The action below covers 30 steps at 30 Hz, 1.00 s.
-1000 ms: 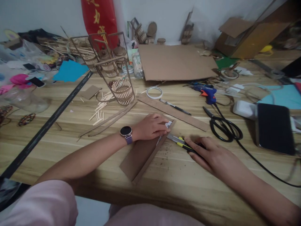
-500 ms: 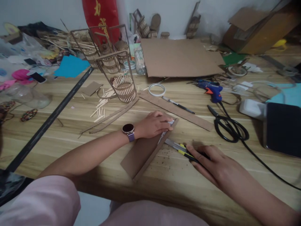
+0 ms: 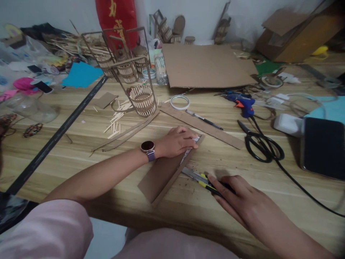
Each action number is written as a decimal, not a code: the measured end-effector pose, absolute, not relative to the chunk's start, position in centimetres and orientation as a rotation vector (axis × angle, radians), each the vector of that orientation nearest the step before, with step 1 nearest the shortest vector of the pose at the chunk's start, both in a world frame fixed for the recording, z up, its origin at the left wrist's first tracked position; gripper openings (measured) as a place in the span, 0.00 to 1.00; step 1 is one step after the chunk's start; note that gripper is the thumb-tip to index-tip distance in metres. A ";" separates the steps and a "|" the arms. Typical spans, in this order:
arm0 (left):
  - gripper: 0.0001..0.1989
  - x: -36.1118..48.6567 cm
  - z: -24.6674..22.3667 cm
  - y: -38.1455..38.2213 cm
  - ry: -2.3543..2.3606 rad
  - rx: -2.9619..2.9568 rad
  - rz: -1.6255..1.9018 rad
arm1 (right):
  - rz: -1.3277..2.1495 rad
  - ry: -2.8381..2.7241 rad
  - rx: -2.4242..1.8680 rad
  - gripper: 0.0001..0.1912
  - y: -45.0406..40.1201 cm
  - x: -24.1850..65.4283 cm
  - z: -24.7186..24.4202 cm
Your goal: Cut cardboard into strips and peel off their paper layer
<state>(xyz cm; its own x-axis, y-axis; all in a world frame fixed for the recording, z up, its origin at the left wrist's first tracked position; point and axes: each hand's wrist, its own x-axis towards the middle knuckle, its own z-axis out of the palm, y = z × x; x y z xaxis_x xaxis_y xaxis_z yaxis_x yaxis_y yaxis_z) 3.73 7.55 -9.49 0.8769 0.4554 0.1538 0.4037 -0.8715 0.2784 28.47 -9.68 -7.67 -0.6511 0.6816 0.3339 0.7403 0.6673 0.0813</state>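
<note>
A brown cardboard piece (image 3: 161, 176) lies slanted near the table's front edge. My left hand (image 3: 179, 142) presses on its upper end, fingers bent together over a whitish strip (image 3: 185, 155) that shows beside the cardboard's right edge. In my right hand (image 3: 234, 190) is a yellow and black utility knife (image 3: 206, 182), its blade extended and its tip at the cardboard's right edge. Small dark crumbs lie around the blade. Behind my hands rests a long cardboard strip (image 3: 202, 126), with a pen (image 3: 205, 119) along it.
Black scissors (image 3: 260, 145), a blue glue gun (image 3: 244, 102) and a dark device (image 3: 323, 147) are at the right. A small slatted basket (image 3: 142, 100), thin sticks (image 3: 115, 122) and a tape roll (image 3: 180, 102) stand or lie behind. A large cardboard sheet (image 3: 207, 66) lies farther back.
My right hand has moved slightly left and toward me with the knife, whose tip is lower along the cardboard's edge. My left hand has stayed nearly in place.
</note>
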 end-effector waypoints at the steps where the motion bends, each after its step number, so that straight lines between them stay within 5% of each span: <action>1: 0.16 3.7 -9.5 7.6 0.653 2.810 0.318 | -0.324 -2.615 -1.126 0.21 -9.6 28.2 -7.5; 30: 0.15 4.0 -10.0 7.9 0.641 2.839 0.342 | -0.326 -2.717 -0.985 0.21 -12.6 25.3 -7.5</action>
<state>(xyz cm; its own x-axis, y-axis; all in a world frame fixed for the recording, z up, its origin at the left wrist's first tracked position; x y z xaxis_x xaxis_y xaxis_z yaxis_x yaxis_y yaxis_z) 3.98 7.85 -10.02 0.8783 0.4439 0.1776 0.3949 -0.8830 0.2538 25.26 -12.62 -7.50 -0.7468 0.5980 0.2909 0.6499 0.7490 0.1287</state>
